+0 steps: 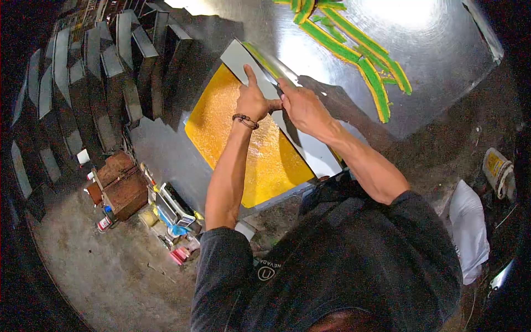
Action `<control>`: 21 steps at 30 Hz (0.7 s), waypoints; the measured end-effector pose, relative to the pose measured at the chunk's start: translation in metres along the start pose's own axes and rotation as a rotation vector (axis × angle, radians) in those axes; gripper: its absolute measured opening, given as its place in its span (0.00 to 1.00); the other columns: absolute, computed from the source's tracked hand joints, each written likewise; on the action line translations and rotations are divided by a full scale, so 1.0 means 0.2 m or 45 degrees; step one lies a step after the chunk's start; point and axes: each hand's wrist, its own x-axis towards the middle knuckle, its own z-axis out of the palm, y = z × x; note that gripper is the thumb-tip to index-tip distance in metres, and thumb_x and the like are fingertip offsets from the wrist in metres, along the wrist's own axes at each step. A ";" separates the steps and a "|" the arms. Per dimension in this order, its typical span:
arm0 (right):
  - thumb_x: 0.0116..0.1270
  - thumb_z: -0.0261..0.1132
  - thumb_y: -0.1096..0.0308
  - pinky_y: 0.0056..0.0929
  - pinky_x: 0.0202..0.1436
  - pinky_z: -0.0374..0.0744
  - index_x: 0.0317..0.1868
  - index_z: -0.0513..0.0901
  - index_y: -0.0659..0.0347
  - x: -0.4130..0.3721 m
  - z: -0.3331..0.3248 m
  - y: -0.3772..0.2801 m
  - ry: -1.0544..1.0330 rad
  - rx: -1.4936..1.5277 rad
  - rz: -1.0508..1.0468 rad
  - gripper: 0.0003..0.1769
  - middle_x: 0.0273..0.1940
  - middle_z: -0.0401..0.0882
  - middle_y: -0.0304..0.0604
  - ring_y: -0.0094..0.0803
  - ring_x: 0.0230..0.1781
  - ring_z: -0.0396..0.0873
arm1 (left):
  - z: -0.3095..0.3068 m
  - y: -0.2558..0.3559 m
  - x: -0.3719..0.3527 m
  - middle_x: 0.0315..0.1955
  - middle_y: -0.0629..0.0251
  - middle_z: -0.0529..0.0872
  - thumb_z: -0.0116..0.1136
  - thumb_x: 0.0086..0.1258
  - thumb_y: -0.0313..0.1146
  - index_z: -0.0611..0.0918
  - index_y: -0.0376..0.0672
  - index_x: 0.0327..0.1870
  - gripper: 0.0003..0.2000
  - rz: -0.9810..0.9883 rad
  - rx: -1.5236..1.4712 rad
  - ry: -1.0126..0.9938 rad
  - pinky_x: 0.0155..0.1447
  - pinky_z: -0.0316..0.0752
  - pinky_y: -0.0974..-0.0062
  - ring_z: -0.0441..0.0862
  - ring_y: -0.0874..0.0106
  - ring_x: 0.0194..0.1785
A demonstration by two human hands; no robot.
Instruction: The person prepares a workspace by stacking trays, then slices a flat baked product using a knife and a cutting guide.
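Observation:
A glossy yellow slab lies on the metal table, with a flat, pale straight-edged strip laid along its right side. My left hand rests on this strip, index finger stretched along it and thumb reaching out towards my right hand. Just to the right, my right hand is closed at the strip's outer edge. What its fingers hold is hidden from above. A narrow green and yellow edge shows beyond the strip, ahead of my right fingers.
Several green and yellow offcuts are heaped on the shiny metal table. Folded metal pieces stand in rows at the left. Below them are a brown box and small tools. A white sack and bucket stand right.

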 end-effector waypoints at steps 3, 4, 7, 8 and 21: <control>0.73 0.53 0.69 0.57 0.41 0.76 0.64 0.69 0.70 0.07 0.01 -0.01 -0.140 0.073 0.159 0.22 0.32 0.79 0.68 0.64 0.36 0.80 | 0.01 0.01 0.00 0.54 0.19 0.70 0.85 0.37 0.48 0.32 0.42 0.78 0.75 -0.099 0.058 -0.055 0.59 0.77 0.57 0.78 0.35 0.54; 0.73 0.54 0.70 0.57 0.39 0.76 0.63 0.70 0.69 0.09 0.04 0.00 -0.085 0.061 0.121 0.21 0.30 0.79 0.68 0.64 0.34 0.80 | 0.01 0.00 0.00 0.54 0.19 0.70 0.85 0.37 0.48 0.32 0.42 0.78 0.75 -0.090 0.050 -0.037 0.59 0.77 0.57 0.77 0.35 0.55; 0.72 0.54 0.71 0.57 0.36 0.75 0.61 0.71 0.68 -0.01 0.03 0.02 0.024 0.095 0.037 0.19 0.28 0.78 0.67 0.65 0.32 0.79 | 0.02 0.00 -0.01 0.53 0.19 0.70 0.84 0.37 0.47 0.32 0.42 0.78 0.75 -0.030 0.070 0.003 0.60 0.77 0.57 0.77 0.35 0.56; 0.71 0.54 0.72 0.57 0.35 0.74 0.59 0.71 0.68 -0.04 0.02 0.02 0.074 0.146 -0.010 0.18 0.28 0.78 0.67 0.65 0.32 0.79 | 0.01 0.00 -0.01 0.53 0.19 0.70 0.84 0.37 0.47 0.31 0.42 0.78 0.75 0.013 0.101 0.027 0.59 0.77 0.57 0.77 0.35 0.56; 0.72 0.55 0.69 0.59 0.40 0.76 0.59 0.73 0.69 0.04 0.01 0.01 -0.066 0.079 0.138 0.19 0.33 0.79 0.69 0.65 0.37 0.80 | 0.03 -0.04 0.01 0.50 0.18 0.72 0.83 0.39 0.53 0.33 0.39 0.78 0.74 0.030 0.075 0.009 0.55 0.79 0.56 0.79 0.35 0.51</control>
